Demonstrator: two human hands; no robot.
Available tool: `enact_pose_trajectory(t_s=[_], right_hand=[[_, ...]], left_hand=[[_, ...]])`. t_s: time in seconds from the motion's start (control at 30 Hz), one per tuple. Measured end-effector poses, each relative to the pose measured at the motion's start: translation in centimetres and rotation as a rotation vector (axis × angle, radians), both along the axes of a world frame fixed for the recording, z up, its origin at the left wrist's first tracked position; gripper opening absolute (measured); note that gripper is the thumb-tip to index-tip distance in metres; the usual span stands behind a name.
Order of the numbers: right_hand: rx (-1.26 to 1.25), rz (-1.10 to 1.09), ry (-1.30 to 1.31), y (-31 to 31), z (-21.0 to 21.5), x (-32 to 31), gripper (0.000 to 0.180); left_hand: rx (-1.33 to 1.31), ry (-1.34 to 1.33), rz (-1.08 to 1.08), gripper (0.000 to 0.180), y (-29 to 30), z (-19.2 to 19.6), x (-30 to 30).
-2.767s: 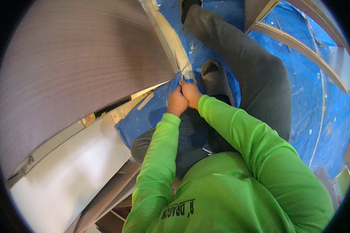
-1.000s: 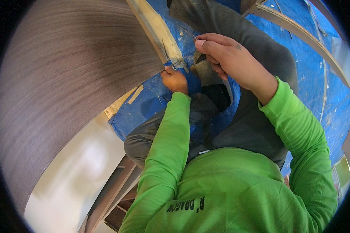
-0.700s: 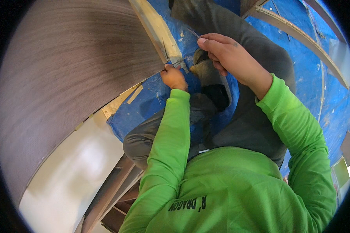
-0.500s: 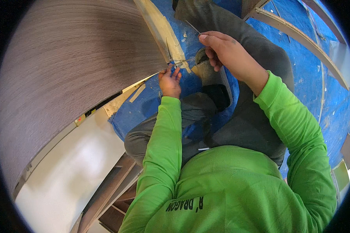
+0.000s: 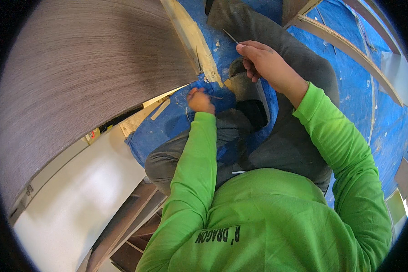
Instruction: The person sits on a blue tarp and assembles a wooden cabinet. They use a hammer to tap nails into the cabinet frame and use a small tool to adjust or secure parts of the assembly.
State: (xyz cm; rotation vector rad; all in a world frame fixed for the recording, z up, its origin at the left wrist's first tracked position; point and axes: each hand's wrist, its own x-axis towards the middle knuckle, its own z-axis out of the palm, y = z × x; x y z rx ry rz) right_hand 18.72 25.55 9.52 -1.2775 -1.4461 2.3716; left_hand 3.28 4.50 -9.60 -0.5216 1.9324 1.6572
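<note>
My right hand [image 5: 268, 63] is raised over my shoe and pinches the end of a thin dark strip [image 5: 230, 36], which points up and to the left. My left hand [image 5: 200, 100], smeared by motion, is curled just below the lower corner of the wood-grain panel [image 5: 109, 59]. A thin light sliver [image 5: 216, 97] sticks out to the right of it; what the fingers hold is too blurred to name. Another thin dark strip [image 5: 197, 59] stands by the panel's pale edge [image 5: 192, 34].
I sit with bent legs [image 5: 285, 136] on a blue sheet [image 5: 349, 109] with scraps on it. A curved wooden frame [image 5: 349, 45] stands at the upper right. At the lower left are a white panel [image 5: 86, 190] and brown boards [image 5: 127, 222]. A tan offcut [image 5: 160, 109] lies near the panel.
My left hand has drawn down from the panel's corner, its fingers going from spread upward to curled. My right hand has shifted slightly down and right, still pinching the strip.
</note>
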Motion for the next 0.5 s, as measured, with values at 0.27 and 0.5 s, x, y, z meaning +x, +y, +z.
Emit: enact_pose_trajectory(t_s=[0.27, 0.5], right_hand=[[0.017, 0.011, 0.002, -0.7, 0.5, -0.7, 0.040], [0.048, -0.025, -0.020, -0.3, -0.9, -0.2, 0.039]], left_hand=[[-0.295, 0.532, -0.007, 0.048, -6.6, -2.7, -5.1], [0.274, -0.241, -0.040, 0.018, 0.6, 3.5, -1.1]])
